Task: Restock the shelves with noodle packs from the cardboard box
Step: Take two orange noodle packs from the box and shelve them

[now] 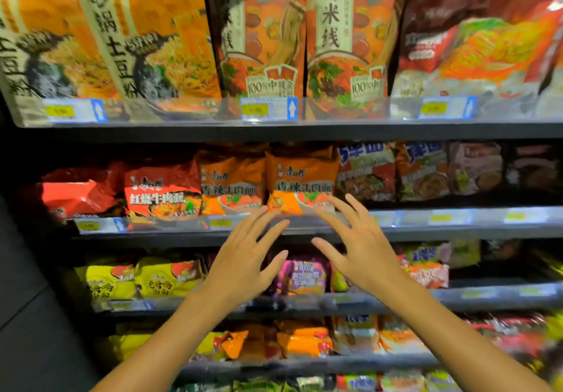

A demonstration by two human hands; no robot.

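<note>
**Both Hands Spread Before the Orange Packs**

While the red noodle pack [163, 190] sat at the left of the second shelf [304, 233], two orange noodle packs stood beside it, the left orange pack [231, 184] touching the right orange pack [301, 181]. The left hand [243, 257] was raised with fingers straight and spread, holding nothing, its fingertips near the shelf edge just below the orange packs. The right hand [362, 248] mirrored it, fingers splayed and empty, just under the right orange pack. Blue-topped packs [365, 172] stood farther right.
</note>
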